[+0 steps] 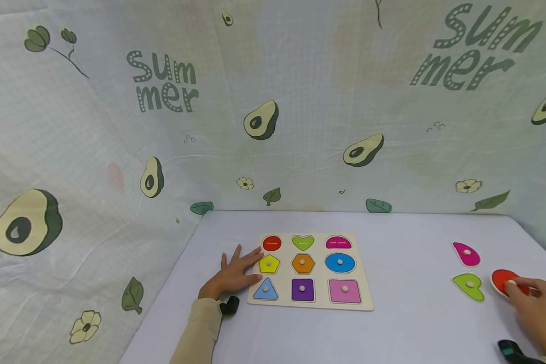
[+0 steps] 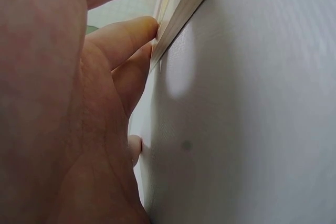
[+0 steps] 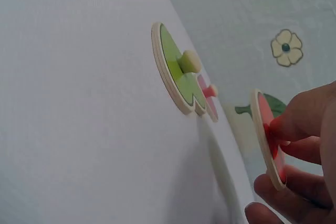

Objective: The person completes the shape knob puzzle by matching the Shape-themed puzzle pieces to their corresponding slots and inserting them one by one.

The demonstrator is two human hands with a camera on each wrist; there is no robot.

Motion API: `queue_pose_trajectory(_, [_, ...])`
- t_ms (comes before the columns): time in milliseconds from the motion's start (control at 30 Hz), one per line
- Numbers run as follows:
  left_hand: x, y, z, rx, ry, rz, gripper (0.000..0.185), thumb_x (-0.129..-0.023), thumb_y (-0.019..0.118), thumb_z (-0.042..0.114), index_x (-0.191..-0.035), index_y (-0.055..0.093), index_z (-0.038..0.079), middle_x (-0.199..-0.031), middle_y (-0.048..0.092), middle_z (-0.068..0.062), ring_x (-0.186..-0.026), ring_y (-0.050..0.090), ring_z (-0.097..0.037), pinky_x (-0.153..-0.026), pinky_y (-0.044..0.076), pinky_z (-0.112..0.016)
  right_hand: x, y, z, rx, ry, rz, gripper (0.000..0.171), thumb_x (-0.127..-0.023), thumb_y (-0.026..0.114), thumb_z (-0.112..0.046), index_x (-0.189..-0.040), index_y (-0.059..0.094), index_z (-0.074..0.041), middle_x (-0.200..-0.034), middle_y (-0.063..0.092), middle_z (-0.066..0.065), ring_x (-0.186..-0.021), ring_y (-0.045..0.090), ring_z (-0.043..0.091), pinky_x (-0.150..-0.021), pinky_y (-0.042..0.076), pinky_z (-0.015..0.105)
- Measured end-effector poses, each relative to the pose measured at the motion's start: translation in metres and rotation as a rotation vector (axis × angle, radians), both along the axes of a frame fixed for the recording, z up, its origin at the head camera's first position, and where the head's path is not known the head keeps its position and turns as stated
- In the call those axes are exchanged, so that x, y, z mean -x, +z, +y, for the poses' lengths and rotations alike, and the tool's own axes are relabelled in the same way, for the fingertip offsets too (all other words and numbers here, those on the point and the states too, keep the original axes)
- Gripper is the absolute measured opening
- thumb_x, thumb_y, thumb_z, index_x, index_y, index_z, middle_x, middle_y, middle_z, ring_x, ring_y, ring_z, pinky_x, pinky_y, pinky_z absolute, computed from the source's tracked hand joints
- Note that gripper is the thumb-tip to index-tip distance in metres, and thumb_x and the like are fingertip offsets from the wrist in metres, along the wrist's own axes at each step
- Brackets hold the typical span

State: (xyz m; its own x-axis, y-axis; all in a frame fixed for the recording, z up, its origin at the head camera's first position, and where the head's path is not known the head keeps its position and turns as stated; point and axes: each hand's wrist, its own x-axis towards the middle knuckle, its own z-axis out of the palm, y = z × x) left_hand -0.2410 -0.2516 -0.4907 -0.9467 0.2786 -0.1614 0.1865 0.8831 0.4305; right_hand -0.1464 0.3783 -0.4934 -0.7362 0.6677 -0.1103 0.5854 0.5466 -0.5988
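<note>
One red disc [image 1: 502, 276] was held well to the right of the puzzle board [image 1: 320, 276], about level with its bottom row, and that sideways gap was judged to be the relation on which the coming move turned. It was pinched at its painted face by the right grip [image 1: 536, 306], with thumb and fingers brought together there and its knob mostly hidden. By that grip the disc was carried at the fingertips, on the side toward the board; in the right wrist view it appeared to be raised off the surface [image 1: 414, 333].

No end was pointed anywhere by the disc: it was round, so no long axis could be named. Its painted face was turned up toward the palm, and its underside down; any exact tilt could not be told. The board's own long axis was laid left to right, and the red circular space [image 1: 272, 243] was set in its far left corner.

The board's left edge was touched by the left grip [image 1: 233, 274], its fingers spread apart and nothing grasped. Between board and disc were left the green heart [image 1: 463, 282], its tip aimed toward the board, and, farther off, the pink piece [image 1: 466, 251].
</note>
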Motion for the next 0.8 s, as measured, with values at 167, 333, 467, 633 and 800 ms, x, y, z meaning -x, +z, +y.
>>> queue_pose_trajectory(167, [0.001, 0.000, -0.001, 0.007, 0.006, -0.002, 0.072, -0.088, 0.065, 0.053, -0.153, 0.042, 0.034, -0.162, 0.030, 0.012, -0.152, -0.004, -0.039, -0.111, -0.015, -0.069, 0.001, 0.009, -0.014, 0.051, 0.014, 0.017, 0.055, -0.104, 0.046, -0.026, -0.143, 0.037, 0.012, -0.139, 0.035, 0.039, -0.116, 0.038, 0.053, -0.072, 0.051, 0.055])
queue_pose_trajectory(333, [0.002, -0.002, -0.001, 0.017, 0.009, -0.005, 0.072, -0.088, 0.065, 0.054, -0.154, 0.042, 0.035, -0.162, 0.029, 0.013, -0.152, -0.005, -0.038, -0.111, -0.015, -0.069, 0.006, 0.016, -0.025, -0.039, 0.078, 0.157, 0.049, -0.102, 0.052, -0.021, -0.134, 0.048, 0.015, -0.137, 0.045, 0.038, -0.120, 0.043, 0.053, -0.070, 0.053, 0.056])
queue_pose_trajectory(467, [0.002, -0.002, -0.001, 0.010, 0.001, -0.007, 0.072, -0.088, 0.065, 0.054, -0.154, 0.043, 0.033, -0.162, 0.030, 0.011, -0.152, -0.004, -0.039, -0.111, -0.014, -0.070, 0.008, 0.017, -0.033, -0.058, 0.115, 0.210, 0.046, -0.102, 0.055, -0.020, -0.133, 0.052, 0.014, -0.137, 0.047, 0.037, -0.121, 0.045, 0.052, -0.070, 0.056, 0.049])
queue_pose_trajectory(633, [0.001, -0.001, 0.001, 0.014, -0.003, -0.001, 0.072, -0.088, 0.065, 0.052, -0.153, 0.043, 0.032, -0.162, 0.030, 0.010, -0.152, -0.003, -0.040, -0.111, -0.013, -0.070, 0.008, 0.017, -0.042, -0.059, 0.121, 0.230, 0.047, -0.101, 0.057, -0.023, -0.133, 0.053, 0.012, -0.133, 0.050, 0.036, -0.118, 0.047, 0.051, -0.052, 0.041, 0.026])
queue_pose_trajectory(800, [-0.001, 0.002, 0.002, 0.002, -0.004, 0.003, 0.072, -0.088, 0.066, 0.051, -0.153, 0.044, 0.030, -0.162, 0.031, 0.009, -0.152, -0.003, -0.040, -0.111, -0.013, -0.070, 0.008, 0.021, -0.049, -0.046, 0.114, 0.233, 0.048, -0.101, 0.057, -0.024, -0.132, 0.052, 0.012, -0.131, 0.052, 0.035, -0.117, 0.048, 0.051, -0.053, 0.040, 0.026])
